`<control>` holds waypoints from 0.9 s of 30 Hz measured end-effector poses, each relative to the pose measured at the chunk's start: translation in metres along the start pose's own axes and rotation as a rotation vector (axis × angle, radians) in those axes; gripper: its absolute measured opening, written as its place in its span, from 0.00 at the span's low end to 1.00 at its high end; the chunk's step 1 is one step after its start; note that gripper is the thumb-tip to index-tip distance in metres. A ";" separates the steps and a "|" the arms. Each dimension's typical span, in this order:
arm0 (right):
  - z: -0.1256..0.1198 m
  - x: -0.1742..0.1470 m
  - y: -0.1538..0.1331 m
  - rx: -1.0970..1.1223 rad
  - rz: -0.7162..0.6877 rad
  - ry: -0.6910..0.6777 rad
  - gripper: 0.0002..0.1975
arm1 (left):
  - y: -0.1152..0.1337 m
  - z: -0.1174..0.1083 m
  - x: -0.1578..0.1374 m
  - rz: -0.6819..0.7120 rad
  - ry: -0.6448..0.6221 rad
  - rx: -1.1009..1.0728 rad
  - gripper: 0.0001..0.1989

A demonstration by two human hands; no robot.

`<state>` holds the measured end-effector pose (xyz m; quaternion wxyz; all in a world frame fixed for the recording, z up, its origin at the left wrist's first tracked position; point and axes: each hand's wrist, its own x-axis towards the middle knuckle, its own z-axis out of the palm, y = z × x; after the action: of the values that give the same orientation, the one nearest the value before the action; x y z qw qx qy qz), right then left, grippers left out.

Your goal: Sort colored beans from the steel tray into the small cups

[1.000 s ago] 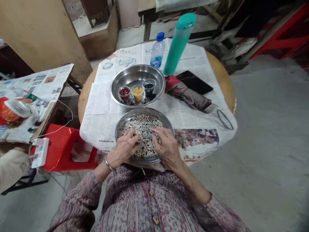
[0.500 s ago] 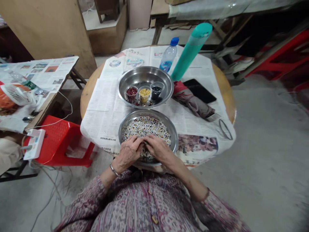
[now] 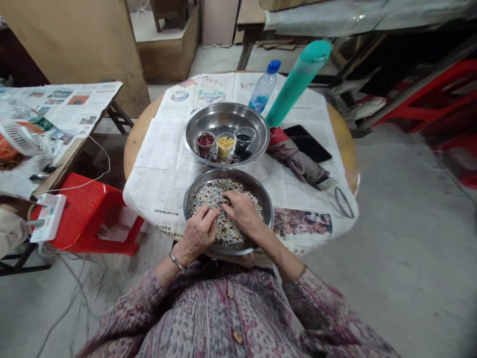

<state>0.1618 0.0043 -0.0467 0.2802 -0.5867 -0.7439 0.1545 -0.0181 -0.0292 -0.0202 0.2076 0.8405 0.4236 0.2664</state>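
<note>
In front of me a steel basin [image 3: 267,219] holds a mix of white grains [image 3: 208,193] with red, yellow and black beans. Over its left part is my left hand [image 3: 199,231], fingers curled and pressed together; what they hold, if anything, is hidden. My right hand [image 3: 244,213] reaches into the middle of the mix, its fingers bent and somewhat apart, touching the grains. Just behind stands a second steel basin [image 3: 223,114]. Inside it are three clear cups: one of red beans [image 3: 205,141], one of yellow beans [image 3: 225,145] and one of black beans [image 3: 243,140], with loose beans beside them.
Newspaper [image 3: 149,164] covers the round table. Behind the basins stand a plastic bottle [image 3: 264,87] and a tall teal container [image 3: 298,84]. To the right lie a folded umbrella [image 3: 298,161] and a black tablet-like object [image 3: 307,143]. A red stool [image 3: 85,214] bears a power strip [image 3: 50,216].
My hands, close together before, have separated. The right hand has moved forward into the mix, and the left has shifted slightly left. The view has shifted a little.
</note>
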 end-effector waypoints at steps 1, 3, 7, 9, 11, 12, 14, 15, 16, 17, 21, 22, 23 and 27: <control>0.002 0.000 -0.007 0.088 -0.020 -0.024 0.08 | -0.002 0.002 -0.002 0.006 0.052 -0.018 0.10; 0.005 -0.001 -0.020 0.228 -0.062 -0.062 0.08 | -0.006 0.005 -0.006 0.007 0.159 -0.028 0.10; 0.007 -0.009 -0.040 0.219 -0.248 -0.210 0.13 | -0.012 0.010 -0.010 -0.017 0.332 -0.031 0.10; 0.007 -0.013 -0.041 0.132 -0.362 -0.291 0.15 | -0.012 0.010 -0.009 0.011 0.370 -0.054 0.10; 0.002 -0.016 -0.036 0.036 -0.404 -0.306 0.14 | -0.012 0.010 -0.008 0.054 0.376 -0.078 0.10; -0.002 -0.016 -0.032 -0.021 -0.384 -0.284 0.12 | -0.012 0.010 -0.007 0.072 0.371 -0.085 0.10; -0.014 -0.016 -0.020 -0.152 -0.276 -0.203 0.09 | -0.012 0.010 -0.006 0.089 0.362 -0.096 0.11; -0.021 -0.017 -0.015 -0.222 -0.200 -0.160 0.09 | -0.013 0.010 -0.006 0.088 0.358 -0.099 0.11; -0.028 -0.019 -0.009 -0.287 -0.125 -0.130 0.09 | -0.013 0.011 -0.006 0.084 0.358 -0.101 0.11; -0.035 -0.022 -0.005 -0.343 -0.057 -0.118 0.10 | -0.013 0.011 -0.006 0.080 0.361 -0.103 0.12; -0.045 -0.040 -0.001 -0.392 0.065 -0.197 0.18 | -0.011 0.012 -0.005 0.082 0.374 -0.113 0.11; -0.042 -0.045 -0.003 -0.348 0.056 -0.218 0.19 | -0.011 0.012 -0.005 0.085 0.377 -0.116 0.11; -0.037 -0.048 -0.006 -0.286 0.038 -0.232 0.18 | -0.010 0.012 -0.005 0.087 0.379 -0.117 0.11; -0.004 -0.044 -0.023 0.020 -0.104 -0.256 0.13 | -0.009 0.011 -0.005 0.072 0.389 -0.108 0.11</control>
<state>0.1528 -0.0443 -0.0409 0.1966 -0.5199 -0.8014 0.2209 -0.0190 -0.0295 -0.0357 0.1571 0.7753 0.4106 0.4534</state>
